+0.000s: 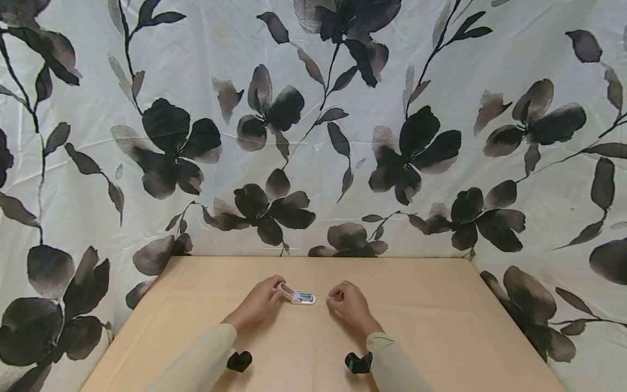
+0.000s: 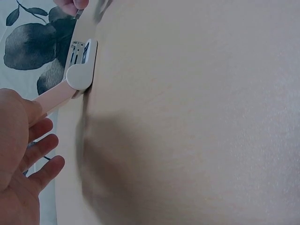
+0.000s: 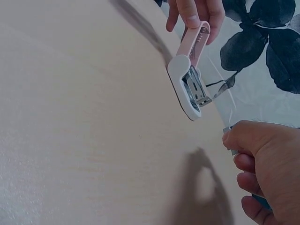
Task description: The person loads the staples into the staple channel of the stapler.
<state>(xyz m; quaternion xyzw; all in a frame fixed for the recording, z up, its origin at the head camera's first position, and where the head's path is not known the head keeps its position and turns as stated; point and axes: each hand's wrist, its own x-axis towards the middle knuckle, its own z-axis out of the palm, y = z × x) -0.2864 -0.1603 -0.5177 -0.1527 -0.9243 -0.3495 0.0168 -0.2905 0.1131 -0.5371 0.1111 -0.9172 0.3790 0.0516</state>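
Observation:
A small white-and-pink stapler (image 1: 303, 298) is swung open over the table, its metal staple channel (image 3: 198, 88) exposed. My left hand (image 1: 258, 302) pinches the raised pink top arm between thumb and fingers; in the left wrist view the other fingers spread loosely below. To the right, apart from the stapler, my right hand (image 1: 351, 308) pinches a short grey metal strip (image 3: 233, 152) that looks like a stick of staples. Most of that strip hides behind the thumb and fingertips. The stapler's white base (image 2: 84, 75) points toward the right hand.
A light wood-coloured tabletop (image 1: 303, 359) lies under both hands. Behind it and at its sides hangs a white cloth (image 1: 343, 179) with dark flowers. Black wrist devices (image 1: 239, 361) sit below each forearm's cuff.

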